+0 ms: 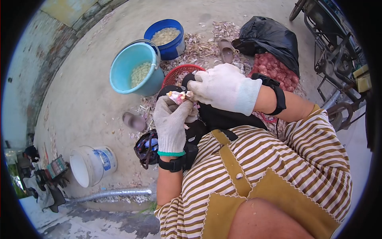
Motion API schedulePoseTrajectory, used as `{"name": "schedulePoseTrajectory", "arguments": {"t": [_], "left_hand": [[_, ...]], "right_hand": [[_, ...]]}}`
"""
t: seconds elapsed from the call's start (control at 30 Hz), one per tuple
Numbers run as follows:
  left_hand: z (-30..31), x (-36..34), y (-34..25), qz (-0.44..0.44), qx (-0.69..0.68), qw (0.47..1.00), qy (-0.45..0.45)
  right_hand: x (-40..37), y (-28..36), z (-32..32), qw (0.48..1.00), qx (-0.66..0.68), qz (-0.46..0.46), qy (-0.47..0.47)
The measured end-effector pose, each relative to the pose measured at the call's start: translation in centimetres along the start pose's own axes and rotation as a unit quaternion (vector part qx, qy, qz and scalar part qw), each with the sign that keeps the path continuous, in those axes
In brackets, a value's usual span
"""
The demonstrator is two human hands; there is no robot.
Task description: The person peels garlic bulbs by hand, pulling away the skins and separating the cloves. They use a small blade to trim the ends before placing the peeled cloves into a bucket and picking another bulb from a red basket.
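Note:
Both my hands wear whitish work gloves and meet above my lap. My left hand is closed round a garlic bulb with pink and white skin, held between thumb and fingers. My right hand has its fingers pressed together at the bulb's right end, touching a small pale piece there; its fingertips are partly hidden. Just beyond the hands sits a red plastic basket with skins in it. Behind it to the left stand a light blue bucket and a dark blue bucket, both holding peeled cloves.
Loose skins litter the ground. A red mesh sack of garlic and a black bag lie at the right, near a parked cycle frame. Slippers and a tipped white bucket lie about.

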State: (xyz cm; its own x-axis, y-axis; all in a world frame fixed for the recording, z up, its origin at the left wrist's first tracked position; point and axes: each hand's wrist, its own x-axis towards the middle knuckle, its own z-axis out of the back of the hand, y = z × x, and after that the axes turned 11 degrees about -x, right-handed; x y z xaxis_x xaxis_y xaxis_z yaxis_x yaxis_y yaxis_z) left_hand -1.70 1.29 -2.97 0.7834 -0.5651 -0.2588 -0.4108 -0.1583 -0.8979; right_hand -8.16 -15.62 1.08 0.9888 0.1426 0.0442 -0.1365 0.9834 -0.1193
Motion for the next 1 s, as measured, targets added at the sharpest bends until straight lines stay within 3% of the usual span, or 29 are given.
{"name": "schedulePoseTrajectory", "arguments": {"t": [0.13,0.3,0.37,0.43,0.47,0.53,0.67,0.73,0.77,0.8,0.87,0.9,0.93,1.0], "left_hand": [[-0.4,-0.2,-0.3,-0.003,0.02,1.0,-0.021],[-0.6,-0.7,-0.3,-0.03,0.046,0.998,-0.024],[-0.3,-0.5,0.1,-0.037,0.033,0.998,-0.031],[0.3,0.0,1.0,-0.012,-0.14,0.99,0.017],[0.5,0.0,1.2,-0.013,-0.14,0.99,0.017],[0.7,0.0,1.1,-0.011,-0.291,0.955,0.057],[1.4,0.4,1.0,-0.04,-0.315,0.946,0.06],[1.8,0.4,0.6,-0.042,-0.319,0.944,0.077],[1.9,0.4,0.4,-0.04,-0.294,0.951,0.089],[1.9,0.4,0.3,-0.037,-0.269,0.957,0.101],[1.8,0.3,0.4,-0.028,-0.282,0.951,0.121],[1.5,0.2,0.4,-0.023,-0.281,0.953,0.114],[1.3,0.1,0.4,-0.019,-0.28,0.954,0.106],[0.9,-0.1,0.3,-0.023,-0.255,0.961,0.101]], "right_hand": [[0.3,0.1,0.8,1.0,-0.022,0.017,-0.006],[0.6,0.1,1.7,0.997,-0.027,0.04,0.068],[0.6,-0.1,1.0,0.998,-0.033,0.051,0.032],[0.4,-0.2,0.9,0.997,-0.04,0.061,-0.003],[0.2,0.0,1.0,0.997,-0.033,0.058,0.028],[-0.1,0.0,0.8,0.996,-0.026,0.058,0.058],[-1.4,-0.3,-1.2,0.993,0.018,0.064,0.095],[-1.8,-0.5,-1.7,0.968,0.046,0.048,0.24],[-1.6,-0.9,-1.6,0.965,0.072,0.025,0.252],[-1.7,-1.4,-1.4,0.981,0.144,0.002,0.13],[-1.1,-2.6,-0.6,0.933,0.312,-0.097,0.154],[-1.0,-2.7,0.5,0.882,0.434,-0.129,0.134],[-0.6,-2.7,1.1,0.862,0.47,-0.137,0.133],[-0.2,-2.1,0.1,0.853,0.516,-0.08,0.02]]}}
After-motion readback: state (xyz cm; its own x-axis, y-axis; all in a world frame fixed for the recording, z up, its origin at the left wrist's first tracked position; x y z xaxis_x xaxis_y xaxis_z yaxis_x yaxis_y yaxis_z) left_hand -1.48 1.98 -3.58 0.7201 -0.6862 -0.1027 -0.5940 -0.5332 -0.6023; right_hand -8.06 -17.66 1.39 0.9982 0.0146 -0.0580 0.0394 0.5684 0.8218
